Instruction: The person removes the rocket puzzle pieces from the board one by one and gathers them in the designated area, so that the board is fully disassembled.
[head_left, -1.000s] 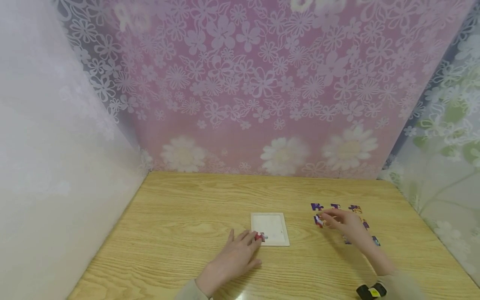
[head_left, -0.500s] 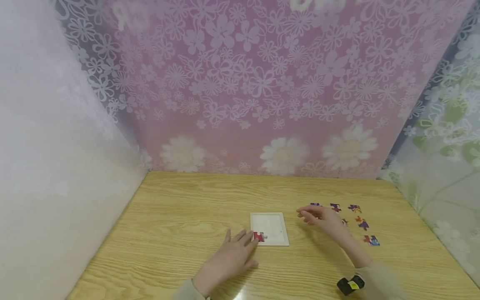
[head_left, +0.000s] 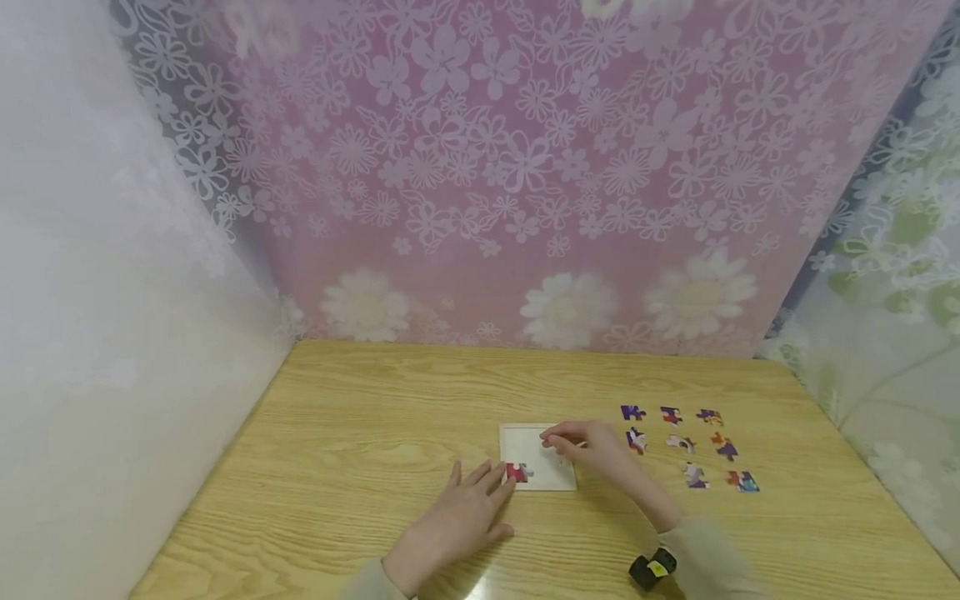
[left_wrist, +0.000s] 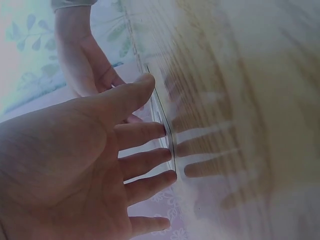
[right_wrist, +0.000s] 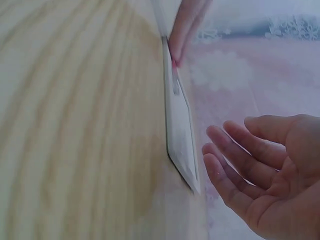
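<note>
A square white puzzle tray (head_left: 528,447) with a raised rim lies on the table in the head view. One red jigsaw piece (head_left: 516,472) sits in its lower left corner. My left hand (head_left: 457,512) has its fingers spread, the fingertips at the tray's left edge beside that piece. Above the tray's upper right part hovers my right hand (head_left: 596,450), loosely curved. In the right wrist view this right hand (right_wrist: 270,170) shows bent, separated fingers with nothing visible between them, apart from the tray (right_wrist: 181,132). The left wrist view shows the left palm (left_wrist: 65,145) and nearly straight fingers.
Several loose jigsaw pieces (head_left: 681,443) lie in rows on the wooden table (head_left: 360,433), right of the tray. A floral pink backdrop (head_left: 480,208) stands behind the table. Pale side panels (head_left: 112,333) rise at left and right. A black strap device (head_left: 652,570) is on the right wrist.
My right hand has moved left from the loose jigsaw pieces to over the tray, uncovering those pieces. The left hand has stayed nearly still at the tray's edge.
</note>
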